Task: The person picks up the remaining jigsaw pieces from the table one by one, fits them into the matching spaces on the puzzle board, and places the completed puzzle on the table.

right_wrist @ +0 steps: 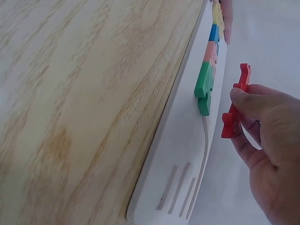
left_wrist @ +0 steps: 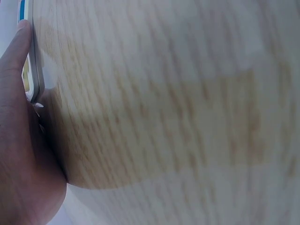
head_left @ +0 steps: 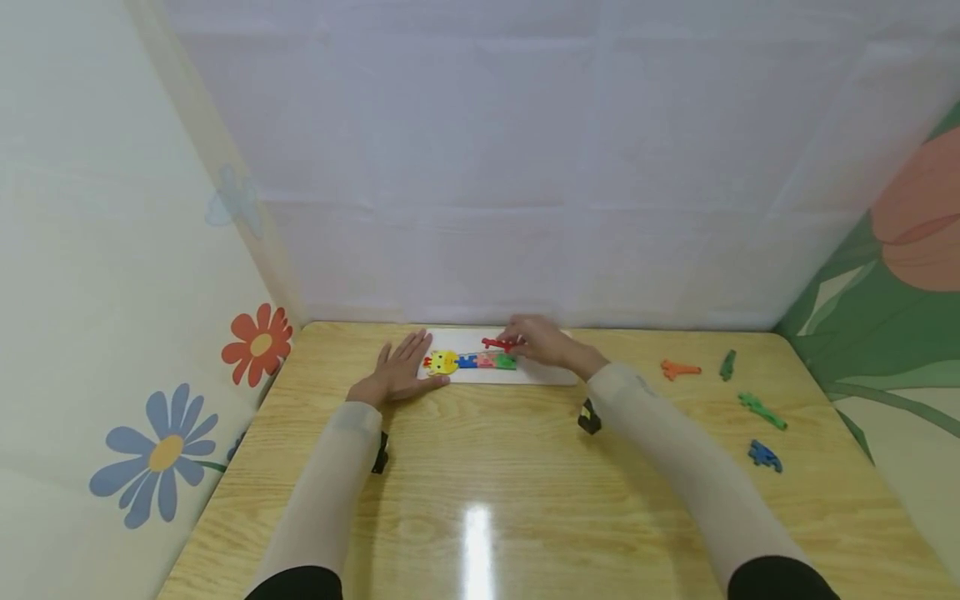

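Note:
A white puzzle board (head_left: 551, 375) lies at the far edge of the table. On its left part sit a yellow giraffe-like head piece (head_left: 443, 362), then blue, pink and green pieces in a row. My right hand (head_left: 542, 340) pinches a red puzzle piece (right_wrist: 238, 103) between thumb and fingers, above the board and apart from the green piece (right_wrist: 204, 86). My left hand (head_left: 405, 371) lies flat with fingers spread over the board's left end. In the left wrist view its thumb (left_wrist: 18, 47) rests along the board's edge.
Loose pieces lie on the table at the right: an orange one (head_left: 680, 370), a dark green one (head_left: 727, 365), a light green one (head_left: 762, 411) and a blue one (head_left: 765, 456). A white cloth wall (head_left: 450, 250) rises right behind the board.

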Available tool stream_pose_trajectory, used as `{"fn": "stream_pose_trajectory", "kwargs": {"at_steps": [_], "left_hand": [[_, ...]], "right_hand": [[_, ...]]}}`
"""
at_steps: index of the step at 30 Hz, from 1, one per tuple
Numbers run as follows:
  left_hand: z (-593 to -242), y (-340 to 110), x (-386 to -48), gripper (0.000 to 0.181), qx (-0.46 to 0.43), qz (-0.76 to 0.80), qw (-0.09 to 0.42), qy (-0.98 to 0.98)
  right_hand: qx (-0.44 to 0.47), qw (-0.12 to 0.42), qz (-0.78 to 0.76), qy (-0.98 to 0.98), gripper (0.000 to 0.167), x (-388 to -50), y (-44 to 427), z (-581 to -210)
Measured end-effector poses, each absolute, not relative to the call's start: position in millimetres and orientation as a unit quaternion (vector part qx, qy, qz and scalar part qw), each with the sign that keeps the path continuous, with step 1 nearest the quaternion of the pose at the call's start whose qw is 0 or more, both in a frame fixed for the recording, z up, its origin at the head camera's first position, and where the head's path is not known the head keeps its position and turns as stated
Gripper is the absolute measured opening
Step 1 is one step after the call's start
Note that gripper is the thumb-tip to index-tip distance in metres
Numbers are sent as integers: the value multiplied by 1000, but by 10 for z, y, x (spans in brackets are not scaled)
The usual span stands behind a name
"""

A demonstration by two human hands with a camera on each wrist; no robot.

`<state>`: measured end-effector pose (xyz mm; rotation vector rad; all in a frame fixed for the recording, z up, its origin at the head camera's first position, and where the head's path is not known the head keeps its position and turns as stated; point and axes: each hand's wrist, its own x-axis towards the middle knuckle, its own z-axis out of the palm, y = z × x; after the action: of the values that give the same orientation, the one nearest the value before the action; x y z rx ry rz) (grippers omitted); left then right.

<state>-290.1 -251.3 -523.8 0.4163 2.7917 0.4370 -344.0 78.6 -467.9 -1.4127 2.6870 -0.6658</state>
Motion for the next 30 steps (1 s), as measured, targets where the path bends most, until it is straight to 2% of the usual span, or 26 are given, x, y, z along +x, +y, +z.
{"fn": "stream_pose_trajectory", "kwargs": {"at_steps": [13,30], "left_hand": [[-5252,-2519,-2924,113,148,147,134,969],[-5245,-2511,-2911,113,139,144,142,969]], "right_hand": [[-464,-2,-223,857,31,-3450,685,-4732],[-463,-1,-221,858,27,-3432,527,-4827]]}}
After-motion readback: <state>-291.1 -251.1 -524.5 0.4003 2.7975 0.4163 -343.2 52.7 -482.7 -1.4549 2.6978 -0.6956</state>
